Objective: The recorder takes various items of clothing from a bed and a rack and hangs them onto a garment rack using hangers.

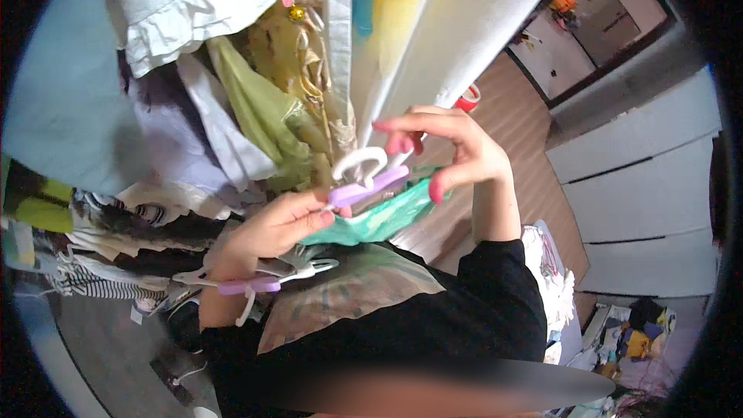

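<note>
My left hand (pixel 284 220) grips one end of a purple and white clothes hanger (pixel 369 186), its white hook upward. A green garment (pixel 377 217) hangs below the hanger, in front of my chest. My right hand (pixel 464 142) is raised at the hanger's far end, thumb and fingers spread, with nothing visible in its grasp. A second purple and white hanger (pixel 249 285) lies across my left forearm, its hook pointing down. Beyond my hands hang a green cloth (pixel 249 104) and a gold-coloured garment (pixel 310 61).
Many hung clothes crowd the left side, among them a white ruffled one (pixel 197 14) and a pale blue one (pixel 64 110). White drawers (pixel 644 186) stand at right on the wood floor (pixel 516 122). A red and white roll (pixel 468 98) lies there. Clothes (pixel 633 342) are piled lower right.
</note>
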The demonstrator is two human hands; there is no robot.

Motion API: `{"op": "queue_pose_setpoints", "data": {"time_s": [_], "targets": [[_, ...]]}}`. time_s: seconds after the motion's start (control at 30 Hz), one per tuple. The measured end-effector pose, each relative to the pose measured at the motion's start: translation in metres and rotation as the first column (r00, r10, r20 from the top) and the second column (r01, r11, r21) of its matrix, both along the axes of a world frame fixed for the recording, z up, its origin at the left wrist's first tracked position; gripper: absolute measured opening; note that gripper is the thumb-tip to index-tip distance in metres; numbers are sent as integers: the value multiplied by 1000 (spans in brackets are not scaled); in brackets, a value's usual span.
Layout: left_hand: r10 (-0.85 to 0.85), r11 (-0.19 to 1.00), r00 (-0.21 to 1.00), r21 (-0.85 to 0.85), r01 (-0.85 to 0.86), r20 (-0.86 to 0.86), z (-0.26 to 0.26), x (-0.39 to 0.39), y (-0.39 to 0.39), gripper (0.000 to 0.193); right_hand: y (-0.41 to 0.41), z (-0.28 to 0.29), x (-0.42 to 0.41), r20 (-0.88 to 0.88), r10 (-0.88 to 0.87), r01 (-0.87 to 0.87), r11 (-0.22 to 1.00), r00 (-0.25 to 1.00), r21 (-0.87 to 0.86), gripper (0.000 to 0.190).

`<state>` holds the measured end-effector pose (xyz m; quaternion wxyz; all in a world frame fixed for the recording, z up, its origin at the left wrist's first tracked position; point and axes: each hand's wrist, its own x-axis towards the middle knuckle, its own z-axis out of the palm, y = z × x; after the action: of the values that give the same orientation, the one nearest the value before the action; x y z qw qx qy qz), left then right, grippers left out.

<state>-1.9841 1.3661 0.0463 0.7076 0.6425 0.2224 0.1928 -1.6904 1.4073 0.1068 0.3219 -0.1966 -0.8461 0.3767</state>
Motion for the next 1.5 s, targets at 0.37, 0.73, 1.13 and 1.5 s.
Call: {"op": "queue_pose_setpoints", "data": {"time_s": [0.37, 0.73, 1.13, 1.5], "targets": [[398, 723, 912, -578, -378, -99, -13, -40, -62, 32, -31, -10, -114, -34, -75, 81, 957, 997, 279, 9], [755, 587, 647, -329, -740, -108, -22, -82, -122, 31, 41, -19, -187, -247, -310, 351, 925, 918, 144, 23], [263, 930, 965, 265, -253, -2, -35, -126, -142, 24, 169, -24, -299, -351, -532, 637, 614, 770, 466, 52], [768, 641, 640, -62, -765, 32, -32, -86, -157, 35, 195, -36, -279, -477, -559, 721, 630, 678, 288, 38]]}}
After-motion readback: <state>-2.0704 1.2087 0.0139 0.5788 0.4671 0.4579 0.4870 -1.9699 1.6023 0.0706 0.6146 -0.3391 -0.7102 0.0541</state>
